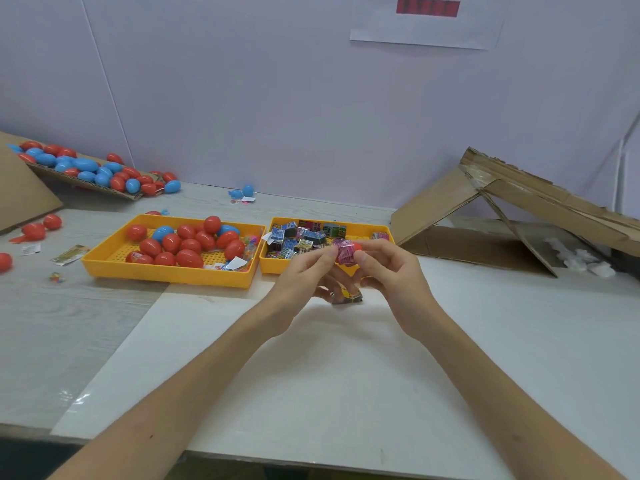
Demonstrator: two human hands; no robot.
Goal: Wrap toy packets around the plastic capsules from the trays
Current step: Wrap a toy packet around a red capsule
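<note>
At ten o'clock from the hands, far to the left, a tilted cardboard sheet (93, 187) carries a heap of red and blue capsules (85, 165). Below it, at nine o'clock, some loose red capsules (34, 231) and a flat packet (71, 254) lie on the grey surface (104, 313). Next comes the left yellow tray (166, 273), which holds many tray capsules (188, 258), mostly red and two blue. Just beside it, at its three o'clock, the right yellow tray (277, 267) is filled with small printed toy packets (304, 239).

In front of this tray both hands are raised above a white board (311, 375). The left hand (304, 282) and the right hand (391, 271) meet at the fingertips and together pinch one red capsule (357, 246). A pink packet (345, 256) lies around its middle, and only one end of the capsule shows, at one o'clock from the packet. At six o'clock from the capsule, under the hands, another packet (349, 295) with yellow print is seen. I cannot tell if the lower fingers hold it or if it lies on the board.

At two o'clock from the hands a folded cardboard box (450, 209) stands like a tent. On the wall at twelve o'clock hangs a paper sheet (426, 26).
</note>
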